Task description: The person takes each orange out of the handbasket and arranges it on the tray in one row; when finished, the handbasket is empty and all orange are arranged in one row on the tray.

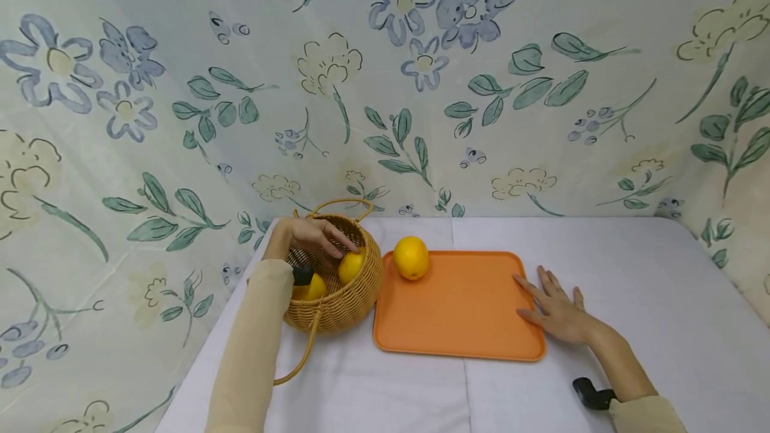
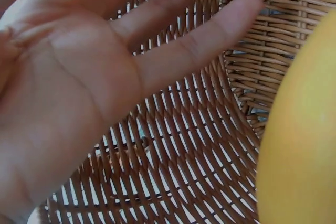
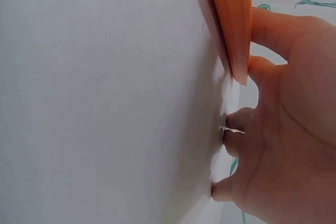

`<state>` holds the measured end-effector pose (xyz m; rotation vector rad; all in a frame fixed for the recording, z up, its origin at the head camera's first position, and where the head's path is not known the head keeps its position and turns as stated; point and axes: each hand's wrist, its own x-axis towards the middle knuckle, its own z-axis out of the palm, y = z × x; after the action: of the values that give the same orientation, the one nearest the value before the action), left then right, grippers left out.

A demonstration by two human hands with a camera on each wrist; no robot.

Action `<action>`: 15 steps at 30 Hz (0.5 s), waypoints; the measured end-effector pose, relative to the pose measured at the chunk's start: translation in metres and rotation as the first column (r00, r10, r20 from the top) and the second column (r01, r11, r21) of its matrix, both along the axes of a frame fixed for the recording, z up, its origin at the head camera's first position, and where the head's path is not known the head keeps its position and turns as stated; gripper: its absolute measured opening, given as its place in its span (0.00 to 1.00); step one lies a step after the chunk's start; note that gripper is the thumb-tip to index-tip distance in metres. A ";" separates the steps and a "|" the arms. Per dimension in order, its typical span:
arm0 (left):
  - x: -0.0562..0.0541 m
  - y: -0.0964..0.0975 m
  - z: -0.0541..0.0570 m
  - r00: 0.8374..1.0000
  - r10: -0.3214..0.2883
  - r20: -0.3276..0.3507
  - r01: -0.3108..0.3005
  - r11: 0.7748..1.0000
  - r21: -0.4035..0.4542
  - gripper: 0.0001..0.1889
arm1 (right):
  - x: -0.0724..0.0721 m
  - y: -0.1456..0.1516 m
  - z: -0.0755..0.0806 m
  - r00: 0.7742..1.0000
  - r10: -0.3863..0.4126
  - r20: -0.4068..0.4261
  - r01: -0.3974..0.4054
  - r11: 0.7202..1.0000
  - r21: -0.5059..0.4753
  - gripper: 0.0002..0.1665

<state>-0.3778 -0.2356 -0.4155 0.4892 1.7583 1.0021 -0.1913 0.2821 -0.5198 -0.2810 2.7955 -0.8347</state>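
Observation:
My left hand is inside a wicker basket, its fingers extended. The fingertips reach a round yellow fruit at the basket's right side; whether they touch it is unclear. A second yellow fruit lies nearer the front, partly covered by the wrist camera. In the left wrist view the palm holds nothing, and a yellow fruit looms at the right. My right hand has its thumb and a finger on the right edge of an orange tray; the other fingertips rest on the white cloth.
A round orange-yellow fruit sits at the tray's back left corner. The basket's front handle hangs down onto the white tablecloth; its rear handle stands up. Behind the table hangs a floral cloth.

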 end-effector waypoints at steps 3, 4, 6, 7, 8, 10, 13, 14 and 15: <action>0.000 0.003 -0.001 1.000 0.004 0.010 -0.004 1.000 0.000 0.23 | 0.000 0.000 0.000 1.000 0.000 0.000 0.000 1.000 0.006 0.46; 0.000 0.004 -0.001 1.000 0.002 0.014 -0.002 1.000 0.000 0.24 | 0.000 0.000 0.000 1.000 0.001 0.000 -0.001 1.000 0.009 0.46; 0.000 0.007 -0.002 1.000 0.006 0.022 -0.005 1.000 -0.008 0.23 | 0.000 0.000 0.000 1.000 0.000 0.001 0.000 1.000 0.012 0.46; 0.000 0.008 -0.002 1.000 0.006 0.024 -0.006 1.000 -0.013 0.23 | 0.000 0.000 -0.001 1.000 0.001 0.002 -0.001 1.000 0.010 0.46; 0.000 0.009 -0.002 1.000 0.011 0.022 -0.010 1.000 -0.022 0.23 | 0.000 0.000 -0.001 1.000 0.001 0.002 -0.001 1.000 0.009 0.46; 0.000 0.010 -0.002 1.000 0.022 0.007 -0.022 0.999 -0.039 0.22 | 0.000 0.000 0.000 1.000 0.002 0.002 -0.002 1.000 0.008 0.46; 0.000 0.009 -0.002 0.999 0.050 -0.021 -0.051 0.997 -0.066 0.18 | 0.000 0.000 0.000 1.000 0.002 0.000 -0.002 1.000 0.004 0.46; 0.000 0.009 -0.002 0.998 0.059 -0.030 -0.061 0.996 -0.072 0.16 | 0.000 0.000 0.000 1.000 0.002 0.000 -0.002 1.000 0.005 0.46; 0.000 0.008 -0.002 0.997 0.070 -0.034 -0.073 0.994 -0.076 0.13 | 0.000 0.000 0.000 1.000 0.002 0.000 -0.002 1.000 0.004 0.46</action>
<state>-0.3782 -0.2274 -0.4175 0.3973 1.8464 0.9767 -0.1914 0.2823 -0.5201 -0.2830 2.7957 -0.8288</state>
